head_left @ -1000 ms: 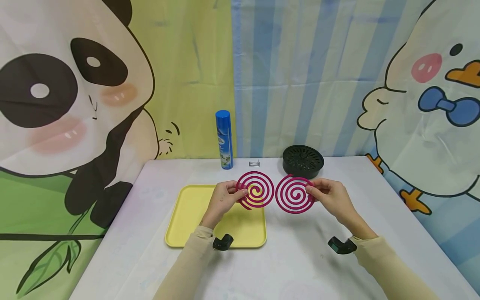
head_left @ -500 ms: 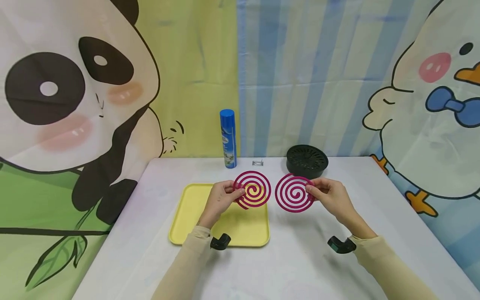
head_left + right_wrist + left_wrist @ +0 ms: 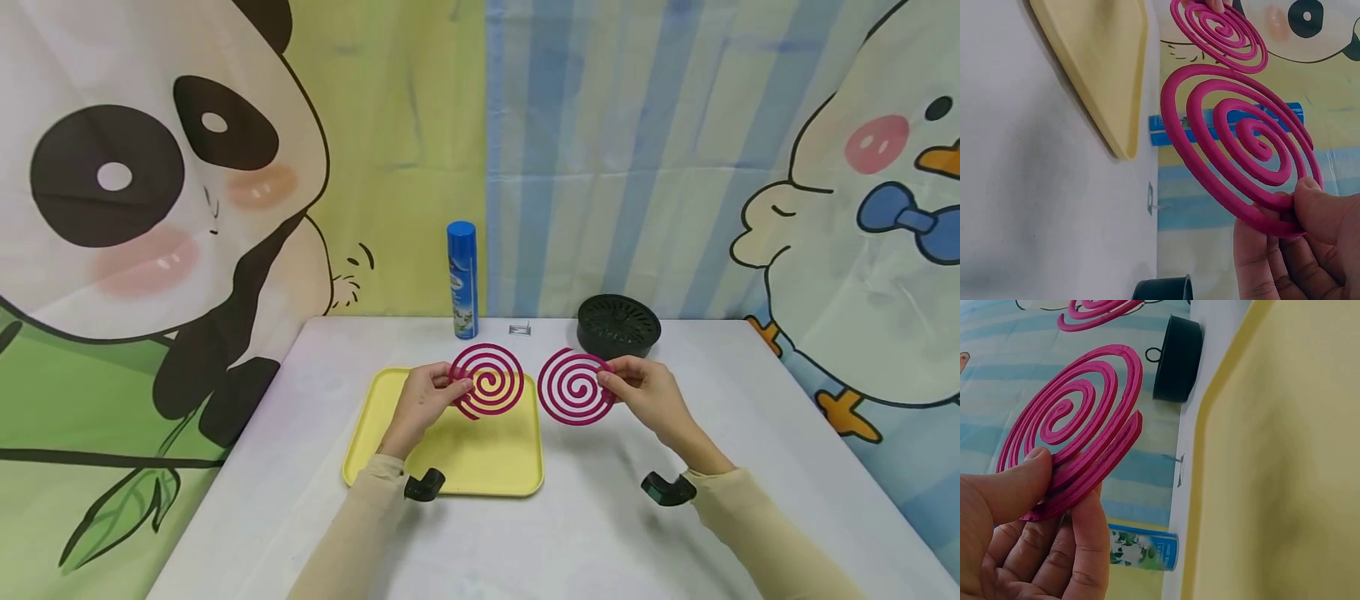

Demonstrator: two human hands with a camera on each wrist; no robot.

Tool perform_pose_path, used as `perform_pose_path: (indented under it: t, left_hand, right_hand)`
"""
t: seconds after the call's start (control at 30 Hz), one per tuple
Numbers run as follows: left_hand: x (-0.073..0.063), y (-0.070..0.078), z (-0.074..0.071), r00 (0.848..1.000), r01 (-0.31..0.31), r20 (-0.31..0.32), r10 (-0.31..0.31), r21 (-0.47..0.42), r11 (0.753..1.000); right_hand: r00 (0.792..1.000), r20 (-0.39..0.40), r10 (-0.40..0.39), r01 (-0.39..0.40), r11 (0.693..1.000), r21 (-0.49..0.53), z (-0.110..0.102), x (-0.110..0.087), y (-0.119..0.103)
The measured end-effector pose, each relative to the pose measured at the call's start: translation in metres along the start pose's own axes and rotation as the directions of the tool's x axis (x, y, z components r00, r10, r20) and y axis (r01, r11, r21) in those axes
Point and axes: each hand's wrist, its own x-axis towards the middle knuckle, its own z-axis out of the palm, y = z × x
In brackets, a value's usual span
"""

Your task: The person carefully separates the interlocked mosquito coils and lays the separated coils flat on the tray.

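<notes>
My left hand [image 3: 422, 404] pinches a magenta mosquito coil [image 3: 517, 367] by its outer left edge, thumb in front and fingers behind, above the yellow tray [image 3: 480, 479]. A second mosquito coil [image 3: 542, 392] of the same colour is pinched at its right edge by my right hand [image 3: 651, 396]. The two coils stand upright side by side with a narrow gap between them. In the left wrist view the left coil [image 3: 1107, 372] shows its blunt outer end. The right wrist view shows the right coil [image 3: 1200, 156] between thumb and fingers.
At the back of the white table [image 3: 600, 533] stand a blue spray can [image 3: 462, 283] and a round black slotted holder [image 3: 618, 327]. Between them lies a small metal stand [image 3: 520, 330]. A printed curtain [image 3: 585, 167] hangs behind.
Both hands have shifted slightly left in the head view with their coils, the left coil now farther left over the tray. The background has slid a little to the right. Both grips stay the same.
</notes>
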Motion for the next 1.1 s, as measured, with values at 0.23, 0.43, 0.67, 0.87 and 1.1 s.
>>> perform_pose_path:
  t: [0.23,0.43,0.67,0.87,1.1]
  left_hand:
    - [-0.003,-0.008,-0.014,0.999,-0.001,-0.032,0.001,0.016,1.0]
    - [-0.007,-0.012,-0.023,0.999,0.01,-0.047,-0.009,0.025,1.0]
    - [-0.012,-0.018,-0.032,0.998,0.017,-0.068,-0.015,0.029,0.999]
    - [-0.014,-0.024,-0.037,0.997,0.024,-0.073,-0.022,0.026,0.999]
    - [-0.015,-0.028,-0.048,0.995,0.026,-0.097,-0.021,0.05,0.998]
  right_hand:
    - [1.0,0.002,0.004,-0.004,1.0,-0.003,0.012,0.004,-0.001]
    - [1.0,0.007,-0.012,0.012,1.0,0.014,0.022,0.007,-0.003]
    - [0.999,0.009,-0.033,0.033,0.999,0.041,0.031,0.009,-0.006]
    - [0.999,0.022,-0.04,0.039,0.997,0.071,0.037,0.011,-0.008]
    - [0.999,0.039,-0.021,0.018,0.996,0.09,0.048,0.014,-0.008]
